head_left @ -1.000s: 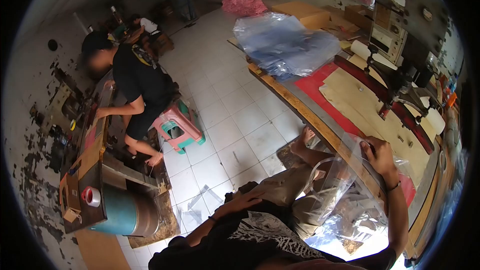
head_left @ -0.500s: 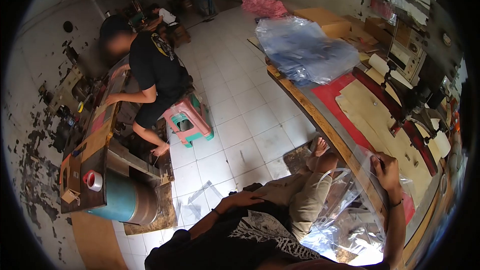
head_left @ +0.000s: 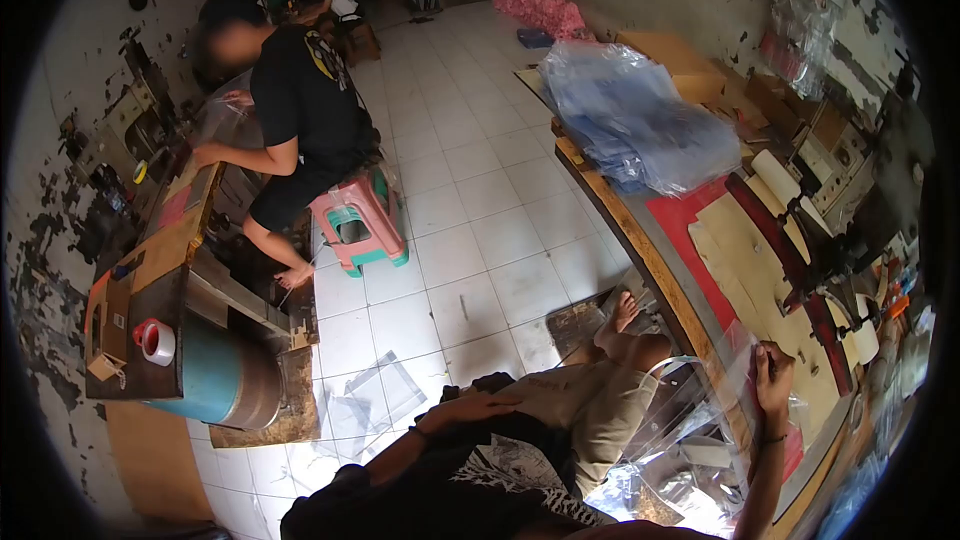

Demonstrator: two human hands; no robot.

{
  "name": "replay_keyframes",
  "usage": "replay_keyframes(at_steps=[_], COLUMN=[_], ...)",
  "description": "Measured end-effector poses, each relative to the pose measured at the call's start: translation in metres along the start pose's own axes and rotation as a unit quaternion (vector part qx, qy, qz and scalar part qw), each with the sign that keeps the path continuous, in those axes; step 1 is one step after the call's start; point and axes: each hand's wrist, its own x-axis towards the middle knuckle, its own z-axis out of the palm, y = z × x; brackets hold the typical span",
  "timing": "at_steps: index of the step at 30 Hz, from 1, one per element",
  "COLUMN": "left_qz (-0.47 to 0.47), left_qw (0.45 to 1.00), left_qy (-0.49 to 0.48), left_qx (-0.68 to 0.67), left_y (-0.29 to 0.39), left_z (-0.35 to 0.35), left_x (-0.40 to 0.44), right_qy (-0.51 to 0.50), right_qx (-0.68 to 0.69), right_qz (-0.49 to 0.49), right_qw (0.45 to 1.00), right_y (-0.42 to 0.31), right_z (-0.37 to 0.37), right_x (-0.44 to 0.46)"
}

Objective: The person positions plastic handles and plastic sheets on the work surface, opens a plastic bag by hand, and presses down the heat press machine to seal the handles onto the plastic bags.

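My right hand is closed on the edge of a clear plastic sheet, over the wooden front edge of the workbench. The sheet hangs down beside my leg, above more clear plastic below the bench. My left hand rests flat on my lap with its fingers stretched out, holding nothing. Beyond my right hand, tan board lies on a red sheet under a dark red machine frame.
Bluish plastic sheets are piled at the bench's far end. A co-worker in black sits on a pink and green stool at another bench with a tape roll. Plastic pieces lie on the floor.
The view has shifted, so the bench sits further right. My right hand still grips the sheet and my left hand stays on my lap. A clear sheet now shows at the co-worker's hands.
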Motion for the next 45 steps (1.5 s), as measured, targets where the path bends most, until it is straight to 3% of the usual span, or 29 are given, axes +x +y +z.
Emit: replay_keyframes(at_steps=[2, 4, 7, 16, 19, 26, 31, 34, 36, 38, 41, 42, 45], left_qz=[-0.011, -0.038, 0.066, 0.089, 0.154, 0.134, 0.110, 0.058, 0.135, 0.285, 0.387, 0.474, 0.516], left_qw=[1.000, 0.999, 0.997, 0.995, 0.988, 0.990, 0.985, 0.996, 0.990, 0.957, 0.916, 0.863, 0.827], left_qy=[-0.015, -0.034, 0.019, -0.021, -0.023, -0.018, -0.023, -0.070, -0.029, 0.053, 0.087, 0.164, 0.214], left_qx=[-0.008, -0.015, -0.042, -0.033, -0.014, 0.026, 0.134, -0.022, -0.019, 0.011, 0.058, 0.065, 0.063], left_y=[0.000, -0.001, -0.016, -0.017, -0.016, -0.014, 0.023, 0.102, 0.129, 0.161, 0.210, 0.242, 0.303], left_z=[-0.004, -0.014, -0.011, -0.039, -0.045, -0.051, -0.065, -0.088, -0.089, -0.091, -0.094, -0.100, -0.103], left_x=[-0.001, -0.003, -0.001, -0.005, -0.001, -0.002, -0.006, -0.017, 0.005, 0.027, 0.082, 0.079, 0.120], right_qy=[0.033, 0.011, 0.014, 0.026, 0.023, 0.047, 0.053, 0.093, 0.076, 0.073, 0.096, 0.110, 0.139], right_qx=[-0.023, 0.012, 0.004, -0.010, -0.027, -0.069, -0.055, -0.087, -0.085, -0.060, -0.020, -0.024, -0.031], right_qz=[-0.041, 0.014, 0.033, 0.020, 0.023, -0.010, -0.005, -0.044, -0.025, -0.004, 0.015, 0.007, -0.017], right_qw=[0.998, 1.000, 0.999, 0.999, 0.999, 0.996, 0.997, 0.991, 0.993, 0.995, 0.995, 0.994, 0.990], right_y=[0.000, -0.005, -0.007, -0.008, -0.013, 0.001, -0.003, -0.007, -0.004, -0.003, 0.003, 0.012, 0.013], right_z=[0.003, 0.001, 0.004, 0.008, 0.011, 0.009, 0.010, 0.014, 0.010, 0.009, 0.009, 0.007, 0.009], right_x=[0.001, -0.001, -0.001, 0.002, 0.001, 0.000, 0.000, 0.001, -0.001, -0.001, -0.012, -0.015, -0.014])
